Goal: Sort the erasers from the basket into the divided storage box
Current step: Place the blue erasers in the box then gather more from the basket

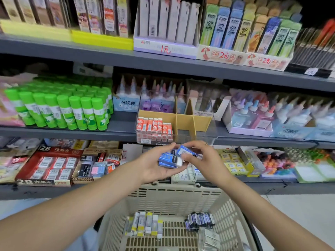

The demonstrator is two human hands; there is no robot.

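My left hand cups a small stack of blue-sleeved erasers in front of the shelf. My right hand pinches one blue eraser at the top of that stack. Just above them, on the middle shelf, stands the clear divided storage box with yellow dividers; its left compartment holds a row of orange erasers. Below my arms is the beige basket, with yellow-and-white erasers lying at its left and dark purple erasers at its right.
Green glue sticks crowd the middle shelf left of the box, and glue bottles stand to its right. Boxes of 2B and 4B erasers fill the lower shelf. The grey shelf edge runs across.
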